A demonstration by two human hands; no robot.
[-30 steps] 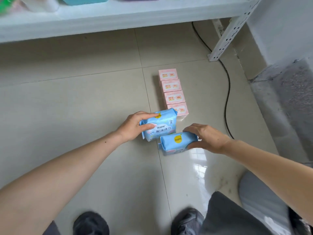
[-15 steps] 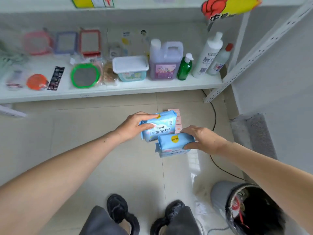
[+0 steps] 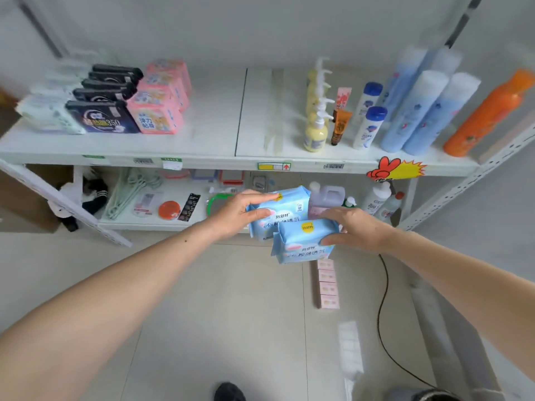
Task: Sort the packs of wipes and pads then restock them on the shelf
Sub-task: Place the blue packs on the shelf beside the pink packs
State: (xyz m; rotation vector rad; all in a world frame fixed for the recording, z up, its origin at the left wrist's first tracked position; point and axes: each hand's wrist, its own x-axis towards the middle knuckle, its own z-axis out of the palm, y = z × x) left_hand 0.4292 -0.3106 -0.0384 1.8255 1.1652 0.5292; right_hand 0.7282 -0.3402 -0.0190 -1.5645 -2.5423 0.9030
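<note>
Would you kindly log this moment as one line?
left hand: holds light-blue plastic pad pack | right hand: holds second light-blue pack | white shelf: ahead

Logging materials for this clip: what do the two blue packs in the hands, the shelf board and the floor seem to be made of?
Blue pack in the left hand and blue pack in the right hand: likely soft printed plastic film, with crimped side seams and slight sheen.
Shelf board: looks like white painted metal or laminate; a seam divides two panels, so uncertain.
Floor: probably glazed ceramic tile, pale and glossy with grout lines.
</note>
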